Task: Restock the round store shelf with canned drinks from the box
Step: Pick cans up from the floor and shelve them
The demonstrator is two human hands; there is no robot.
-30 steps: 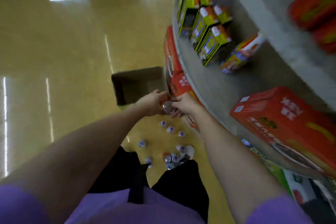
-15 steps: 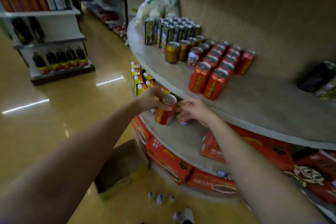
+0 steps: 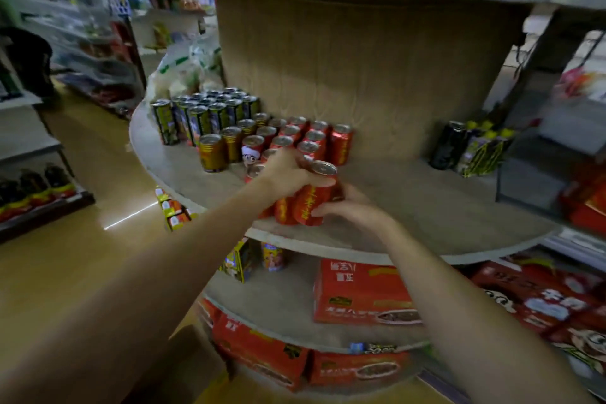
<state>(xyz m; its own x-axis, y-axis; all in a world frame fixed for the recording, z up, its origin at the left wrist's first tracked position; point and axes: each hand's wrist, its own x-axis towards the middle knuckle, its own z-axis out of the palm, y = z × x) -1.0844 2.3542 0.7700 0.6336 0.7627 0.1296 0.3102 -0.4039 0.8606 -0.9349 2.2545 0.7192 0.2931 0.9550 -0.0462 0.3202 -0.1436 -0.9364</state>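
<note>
Red aluminium, that's what we've got in hand: a can tilted a little, its base at the front of the shelf, silver lid leaning toward one o'clock. We judge it full, so fairly heavy for its size, rigid while sealed, smooth and a touch slippery on the painted wall. It will dent if knocked hard, so we'd grip the side wall at mid-height, not the rim.

Our left hand curls over the top and upper side, fingers wrapped round the can. Our right hand cups the lower side from four o'clock, fingers pressed against the label; whether the thumb closes behind it we cannot tell.

Touching it at nine o'clock, another red can stands, partly hidden under the left wrist. Up at twelve o'clock the red block stands in tidy rows, with gold cans at eleven and dark tall cans beyond them. Well off at three o'clock sit black bottles. Down at seven o'clock, the box shows on the floor.
</note>
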